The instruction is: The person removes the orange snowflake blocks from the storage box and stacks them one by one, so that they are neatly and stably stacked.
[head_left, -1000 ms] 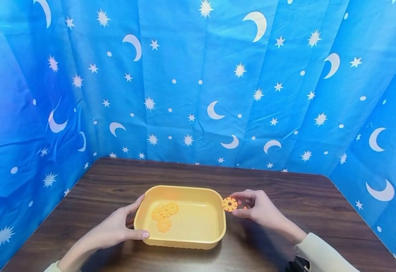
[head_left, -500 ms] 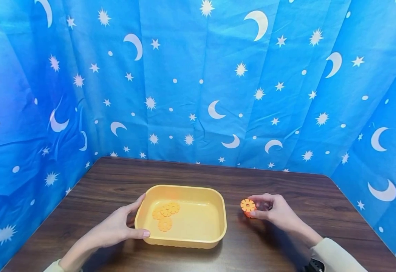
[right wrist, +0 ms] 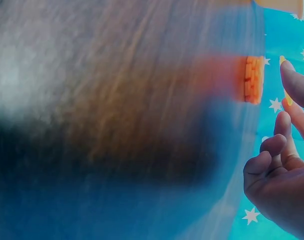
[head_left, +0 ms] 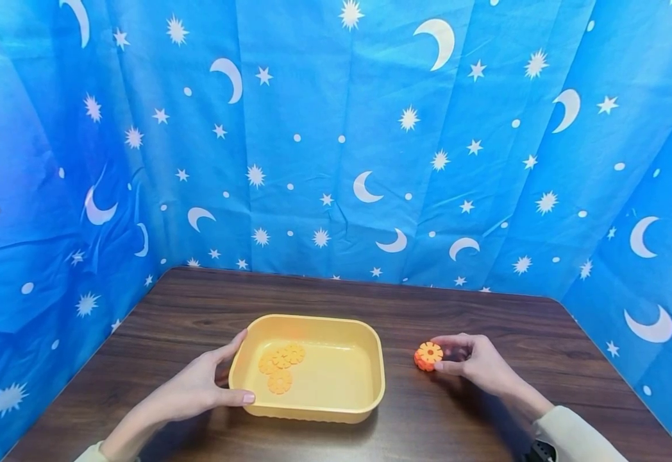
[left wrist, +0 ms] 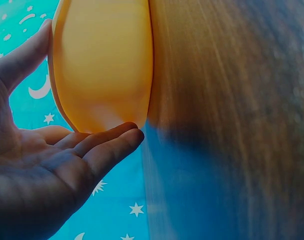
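My left hand (head_left: 194, 382) holds the left end of a yellow plastic bin (head_left: 353, 406), its thumb on the near rim and its fingers along the end wall. Several light-orange notched discs (head_left: 280, 381) lie flat on the left of the bin floor, partly overlapping. To the right of the bin, my right hand (head_left: 488, 364) pinches one more light-orange notched disc (head_left: 431, 351) between thumb and index finger. Just under it stands a short stack of darker orange notched discs (right wrist: 254, 80) on the table. A gap shows between held disc and stack in the right wrist view.
The dark wood-grain table (head_left: 324, 295) reaches back to a blue cloth backdrop (head_left: 313, 115) with white moons and stars. The same cloth hangs on both sides. A dark wristband (head_left: 540, 451) shows by the right sleeve (head_left: 578, 436).
From the bin's right rim, my right hand has moved right with the pinched disc and now holds it over the orange stack. My left hand and the bin have stayed put.
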### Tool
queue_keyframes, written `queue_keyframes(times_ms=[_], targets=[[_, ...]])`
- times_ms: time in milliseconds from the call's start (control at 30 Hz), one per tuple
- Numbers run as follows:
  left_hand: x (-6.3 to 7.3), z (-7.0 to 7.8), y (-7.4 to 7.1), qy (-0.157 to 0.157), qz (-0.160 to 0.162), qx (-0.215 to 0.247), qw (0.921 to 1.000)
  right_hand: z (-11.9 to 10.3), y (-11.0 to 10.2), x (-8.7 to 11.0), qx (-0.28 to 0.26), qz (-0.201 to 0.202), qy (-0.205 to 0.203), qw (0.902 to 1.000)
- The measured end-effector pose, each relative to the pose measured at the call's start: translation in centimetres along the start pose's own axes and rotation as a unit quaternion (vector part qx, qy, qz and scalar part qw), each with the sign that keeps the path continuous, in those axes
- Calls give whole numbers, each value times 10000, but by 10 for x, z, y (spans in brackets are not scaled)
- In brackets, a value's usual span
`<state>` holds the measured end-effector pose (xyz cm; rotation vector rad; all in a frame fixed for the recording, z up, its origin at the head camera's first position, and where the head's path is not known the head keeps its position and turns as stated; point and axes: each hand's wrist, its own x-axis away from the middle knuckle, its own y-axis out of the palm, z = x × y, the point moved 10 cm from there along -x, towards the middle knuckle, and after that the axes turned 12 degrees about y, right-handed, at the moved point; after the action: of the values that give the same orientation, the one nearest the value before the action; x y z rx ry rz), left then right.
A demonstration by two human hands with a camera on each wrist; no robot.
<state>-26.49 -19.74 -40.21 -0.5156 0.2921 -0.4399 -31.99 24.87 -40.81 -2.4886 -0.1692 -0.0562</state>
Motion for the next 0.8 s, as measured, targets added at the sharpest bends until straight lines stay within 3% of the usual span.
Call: queue_keyframes(times_ms=[800], targets=[[-1, 1, 0, 61, -26, 30, 10000, 8, 6, -3, 231, -171, 153, 9995]])
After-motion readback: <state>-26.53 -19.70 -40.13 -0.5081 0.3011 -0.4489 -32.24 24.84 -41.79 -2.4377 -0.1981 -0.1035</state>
